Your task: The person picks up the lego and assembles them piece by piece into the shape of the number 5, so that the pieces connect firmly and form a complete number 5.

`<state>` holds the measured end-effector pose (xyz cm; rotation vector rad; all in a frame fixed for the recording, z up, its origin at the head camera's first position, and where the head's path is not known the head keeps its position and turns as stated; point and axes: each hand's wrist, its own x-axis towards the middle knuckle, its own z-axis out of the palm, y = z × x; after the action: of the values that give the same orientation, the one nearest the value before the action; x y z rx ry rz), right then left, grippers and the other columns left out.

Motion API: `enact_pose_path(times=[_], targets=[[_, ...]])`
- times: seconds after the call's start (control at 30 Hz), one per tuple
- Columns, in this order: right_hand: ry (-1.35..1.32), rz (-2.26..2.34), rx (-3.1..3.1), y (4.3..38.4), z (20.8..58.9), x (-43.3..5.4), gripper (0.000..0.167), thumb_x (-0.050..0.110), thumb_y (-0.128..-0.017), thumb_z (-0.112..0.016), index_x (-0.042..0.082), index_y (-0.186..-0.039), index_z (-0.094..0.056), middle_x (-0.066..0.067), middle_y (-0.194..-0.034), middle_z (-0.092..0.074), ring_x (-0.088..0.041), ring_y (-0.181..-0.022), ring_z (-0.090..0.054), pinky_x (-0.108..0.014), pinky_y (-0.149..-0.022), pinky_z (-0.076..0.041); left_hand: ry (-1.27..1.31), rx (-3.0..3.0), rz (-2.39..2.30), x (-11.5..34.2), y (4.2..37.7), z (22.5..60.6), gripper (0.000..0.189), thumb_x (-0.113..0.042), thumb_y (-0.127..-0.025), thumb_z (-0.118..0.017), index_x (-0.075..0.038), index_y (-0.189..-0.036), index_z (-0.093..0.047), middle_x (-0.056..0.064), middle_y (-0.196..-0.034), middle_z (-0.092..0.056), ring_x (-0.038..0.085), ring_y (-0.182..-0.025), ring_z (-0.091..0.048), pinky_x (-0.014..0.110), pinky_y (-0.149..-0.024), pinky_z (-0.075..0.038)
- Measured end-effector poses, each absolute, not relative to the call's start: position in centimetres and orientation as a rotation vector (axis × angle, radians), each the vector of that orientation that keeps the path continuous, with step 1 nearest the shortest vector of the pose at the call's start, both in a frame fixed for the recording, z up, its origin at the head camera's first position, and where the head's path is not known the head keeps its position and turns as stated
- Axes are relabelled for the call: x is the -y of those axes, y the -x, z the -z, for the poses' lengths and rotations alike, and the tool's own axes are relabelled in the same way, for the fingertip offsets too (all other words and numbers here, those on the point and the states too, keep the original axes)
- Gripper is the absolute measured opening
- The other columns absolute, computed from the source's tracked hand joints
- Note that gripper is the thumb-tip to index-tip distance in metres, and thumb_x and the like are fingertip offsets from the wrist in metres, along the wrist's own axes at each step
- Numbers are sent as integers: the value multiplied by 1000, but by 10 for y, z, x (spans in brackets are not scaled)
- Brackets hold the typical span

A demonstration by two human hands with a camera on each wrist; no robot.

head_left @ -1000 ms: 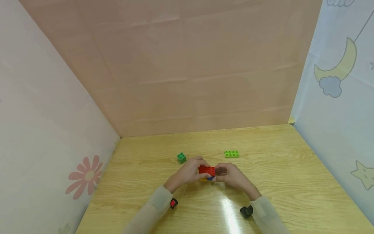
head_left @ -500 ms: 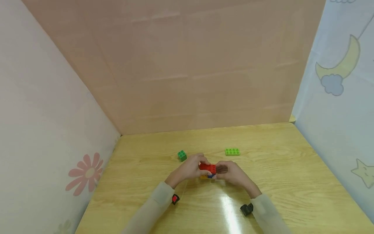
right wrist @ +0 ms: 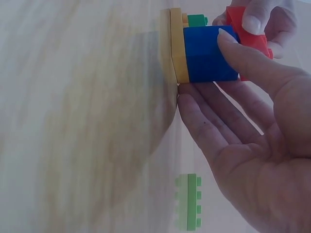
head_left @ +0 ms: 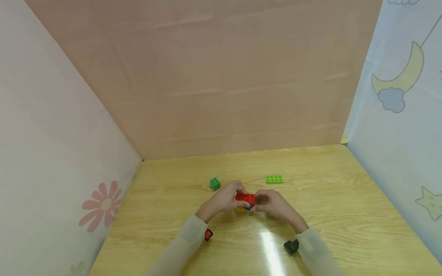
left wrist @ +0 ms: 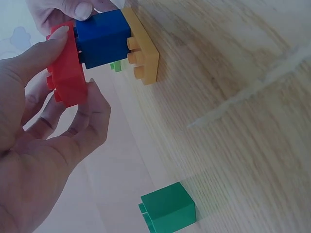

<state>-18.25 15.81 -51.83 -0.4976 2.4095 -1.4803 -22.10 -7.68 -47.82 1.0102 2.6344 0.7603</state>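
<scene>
Observed at the desk: both hands are at one small stack near its middle — a yellow studded plate lowest, a blue brick upright on it, a red brick uppermost. The left hand grasps the red brick between thumb and fingers. The right hand grips the blue brick, thumb against one face. Whether red is fully seated on blue, I cannot tell. Beyond the left hand stands a green four-stud brick; beyond the right lies a lime-green eight-stud plate.
</scene>
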Motion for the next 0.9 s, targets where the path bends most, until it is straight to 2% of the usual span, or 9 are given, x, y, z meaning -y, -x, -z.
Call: enact_pose_path(times=[0.3,0.6,0.9], targets=[[500,1493,-2393,183,518,-158,22,23,-95,-79,14,-114,-74,-8,-122,-76,-30,-118,-71,-52,-103,-58,-994,-2614,-806,78,222,480,32,-35,-91,-83,-13,-114,-77,-3,-106,-68,2,-85,-55,14,-73,-51],[515,1497,-2383,183,516,-160,22,22,-95,-79,12,-114,-74,-9,-121,-76,-28,-116,-73,-47,-101,-60,-979,-2615,-849,77,222,482,33,-35,-90,-84,-13,-113,-77,-3,-105,-68,1,-87,-57,14,-74,-52],[537,1500,-2379,185,516,-159,21,20,-95,-78,10,-113,-74,-11,-122,-76,-31,-117,-72,-50,-101,-59,-965,-2596,-833,79,222,479,32,-34,-91,-83,-14,-114,-78,-5,-104,-68,2,-84,-55,14,-72,-51]])
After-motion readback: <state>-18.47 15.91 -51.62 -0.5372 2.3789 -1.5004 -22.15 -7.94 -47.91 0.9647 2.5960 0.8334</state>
